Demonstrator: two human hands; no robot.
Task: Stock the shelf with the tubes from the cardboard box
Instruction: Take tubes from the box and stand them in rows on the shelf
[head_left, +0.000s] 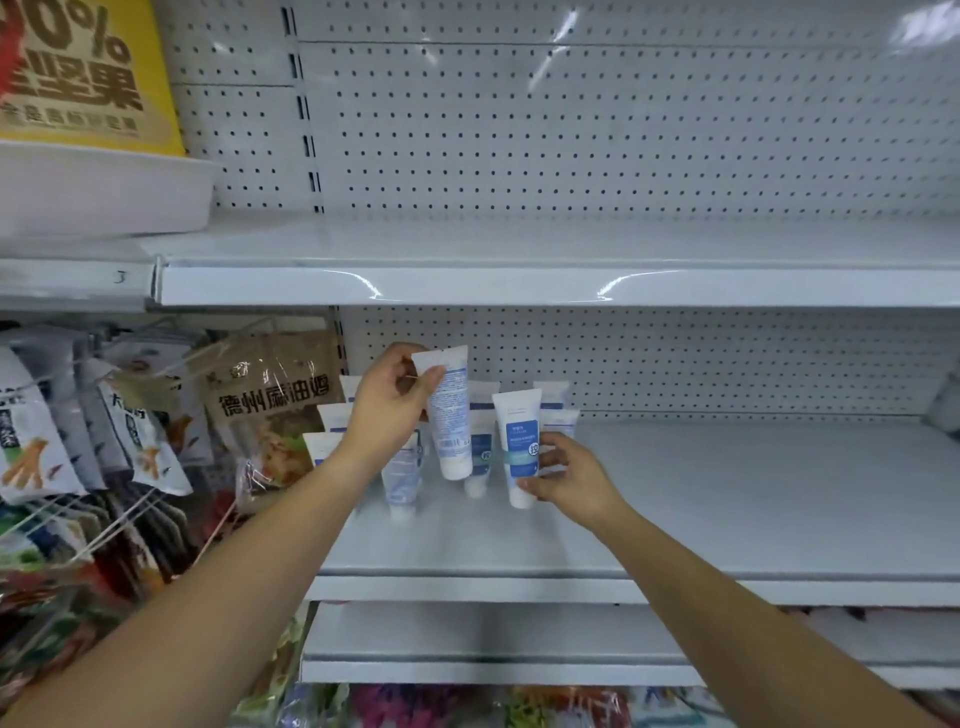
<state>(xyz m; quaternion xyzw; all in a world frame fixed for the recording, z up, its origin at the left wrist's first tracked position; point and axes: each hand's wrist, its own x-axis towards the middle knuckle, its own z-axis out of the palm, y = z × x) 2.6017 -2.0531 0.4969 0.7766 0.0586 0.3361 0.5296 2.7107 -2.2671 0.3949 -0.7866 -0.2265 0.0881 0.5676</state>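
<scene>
White pegboard aisle; middle shelf (727, 493) carries a small cluster of standing tubes (400, 478) at its left end only. Left hand (387, 410) pinches a white tube (452, 415) near its crimped top; right hand (574, 480) grips a blue-label tube (519, 441) standing on the shelf. Cardboard box is out of view; stocking looks early.

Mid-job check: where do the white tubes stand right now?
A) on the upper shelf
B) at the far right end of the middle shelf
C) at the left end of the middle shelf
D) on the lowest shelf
C: the white plastic tubes stand cap-down at the left end of the middle white metal shelf, where the left hand grips a fine-print white tube and the right hand a blue-label white tube.
</scene>
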